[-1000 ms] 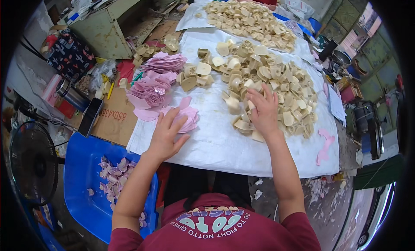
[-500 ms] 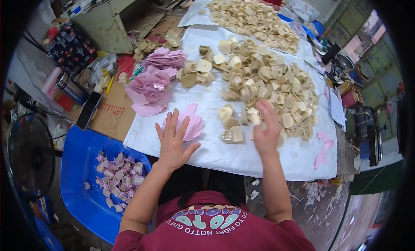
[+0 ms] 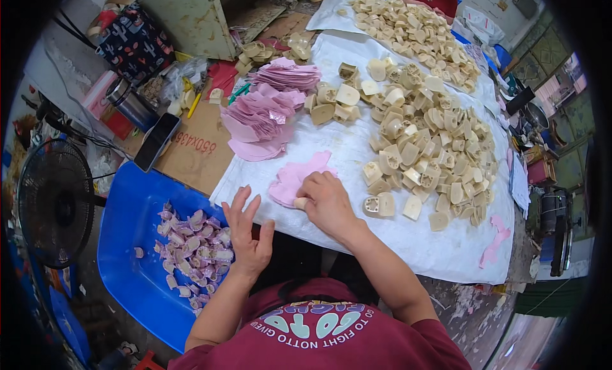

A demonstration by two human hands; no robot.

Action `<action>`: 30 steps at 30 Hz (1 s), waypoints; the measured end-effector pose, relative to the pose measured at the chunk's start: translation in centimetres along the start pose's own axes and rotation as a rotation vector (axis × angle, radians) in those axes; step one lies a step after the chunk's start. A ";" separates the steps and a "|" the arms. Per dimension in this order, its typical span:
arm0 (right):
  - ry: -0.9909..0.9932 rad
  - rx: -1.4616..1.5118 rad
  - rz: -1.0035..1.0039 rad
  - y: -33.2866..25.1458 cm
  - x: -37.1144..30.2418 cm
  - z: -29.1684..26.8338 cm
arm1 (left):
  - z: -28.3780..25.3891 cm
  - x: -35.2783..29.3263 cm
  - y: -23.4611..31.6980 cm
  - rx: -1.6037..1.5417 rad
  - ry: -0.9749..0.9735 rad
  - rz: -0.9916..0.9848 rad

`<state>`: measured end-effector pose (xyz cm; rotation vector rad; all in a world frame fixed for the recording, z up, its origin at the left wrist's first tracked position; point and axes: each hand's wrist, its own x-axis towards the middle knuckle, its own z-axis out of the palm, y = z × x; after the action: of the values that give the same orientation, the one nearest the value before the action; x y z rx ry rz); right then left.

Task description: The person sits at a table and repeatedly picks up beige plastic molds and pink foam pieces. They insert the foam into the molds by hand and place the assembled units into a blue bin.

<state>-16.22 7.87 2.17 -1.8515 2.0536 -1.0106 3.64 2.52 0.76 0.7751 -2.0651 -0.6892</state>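
A thin pink cut-out sheet (image 3: 292,177) lies flat near the front edge of the white-covered table. My right hand (image 3: 326,203) is over its right side, fingers pinched round a small cream moulded piece (image 3: 300,203) that touches the sheet's lower edge. Most of that piece is hidden under the fingers. Off the table's edge, left of the sheet, my left hand (image 3: 250,235) is raised with its fingers apart and holds nothing. Beside the right hand stand a hollow cream piece (image 3: 378,205) and a flatter one (image 3: 412,207).
A large heap of cream pieces (image 3: 440,140) covers the table's right side. Stacked pink sheets (image 3: 258,118) lie behind the single one. At the lower left, a blue tub (image 3: 121,255) holds pink-wrapped pieces (image 3: 194,249). A phone (image 3: 157,142), a flask (image 3: 131,103) and a fan (image 3: 60,204) stand left.
My right hand has come left from the heap to the pink sheet with a cream piece. My left hand has drawn back off the sheet toward me. The view has shifted slightly.
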 end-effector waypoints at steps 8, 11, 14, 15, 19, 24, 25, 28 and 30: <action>-0.037 0.268 0.202 0.9 0.2 0.2 | 2.8 0.7 1.3 -0.008 -0.063 0.200; 0.005 0.531 0.318 2.1 0.0 0.5 | 3.8 0.5 0.7 0.057 -0.097 0.196; 0.087 0.901 0.521 2.9 0.3 -0.2 | 3.4 0.1 0.3 0.074 -0.111 0.185; 0.121 1.027 0.606 2.9 0.3 -0.6 | 3.2 0.0 0.4 0.048 -0.086 0.180; 0.172 1.018 0.590 2.3 -0.5 -0.2 | 3.3 0.4 1.3 0.033 0.005 0.269; 0.466 1.117 0.482 2.9 -0.7 -2.0 | 5.2 1.9 1.1 0.009 -0.134 0.194; 0.593 1.137 0.427 2.9 -0.7 -3.3 | 5.5 1.7 0.8 0.006 -0.150 0.159; 0.775 0.810 0.356 2.6 -1.7 -8.4 | 4.8 1.6 1.7 0.028 -0.046 0.201; 0.736 0.297 0.132 1.6 -3.2 -9.0 | 4.4 2.0 2.9 0.059 0.001 0.262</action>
<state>-22.00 13.97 7.03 -1.2775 2.1516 -2.0472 -1.77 3.89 1.41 0.5226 -2.1440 -0.4837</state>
